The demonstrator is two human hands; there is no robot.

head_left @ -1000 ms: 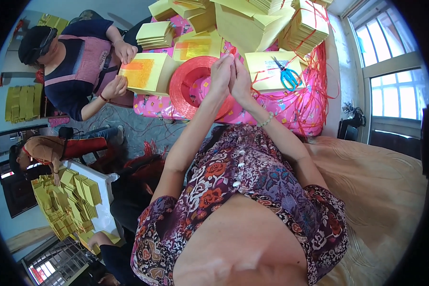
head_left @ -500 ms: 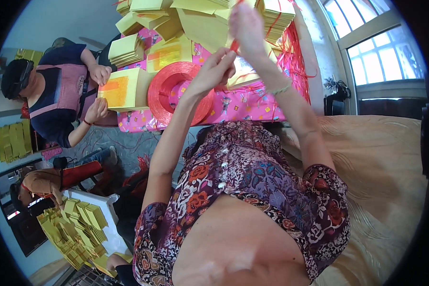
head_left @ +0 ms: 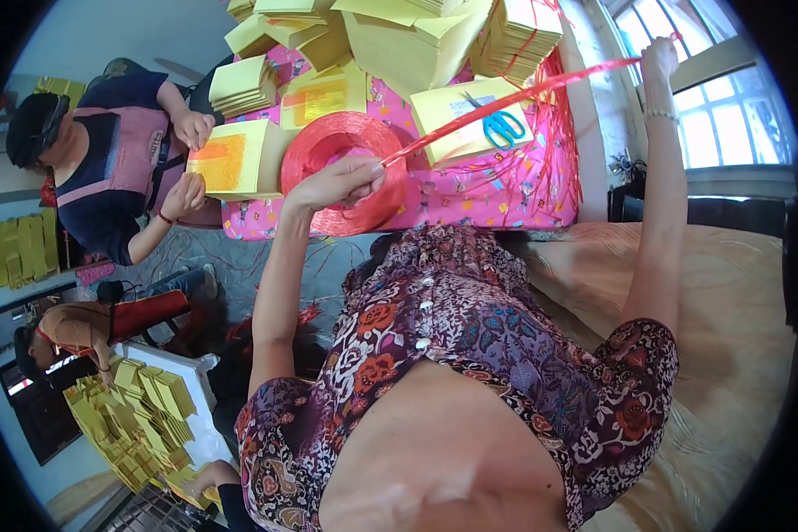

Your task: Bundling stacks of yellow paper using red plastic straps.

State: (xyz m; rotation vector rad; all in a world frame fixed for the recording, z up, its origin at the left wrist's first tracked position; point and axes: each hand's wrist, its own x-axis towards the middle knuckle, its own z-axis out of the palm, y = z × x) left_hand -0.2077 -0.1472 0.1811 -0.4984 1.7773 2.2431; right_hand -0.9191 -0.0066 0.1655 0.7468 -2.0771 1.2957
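A red plastic ribbon (head_left: 523,96) runs taut on a slant between my two hands, above the table. My left hand (head_left: 339,183) is closed on its lower end, over the roll. Far out to the right, near the window, my right hand (head_left: 659,58) grips the other end, with a short tip poking past the fingers. Beneath my left hand lies a big red ribbon roll (head_left: 301,146). Under the stretched ribbon, scissors with blue handles (head_left: 504,129) rest on a yellow paper stack (head_left: 443,133).
Piled yellow paper stacks (head_left: 408,44) fill the back of the pink patterned table (head_left: 470,202). Loose red ribbons (head_left: 554,115) hang along its right side. At left a co-worker (head_left: 120,160) holds a yellow stack (head_left: 239,160). Another person sits by a white table heaped with yellow paper (head_left: 142,408).
My hands were close together over the yellow papers. My right hand has swung far right and my left drawn back left, stretching the ribbon between them. The scissors have come into sight.
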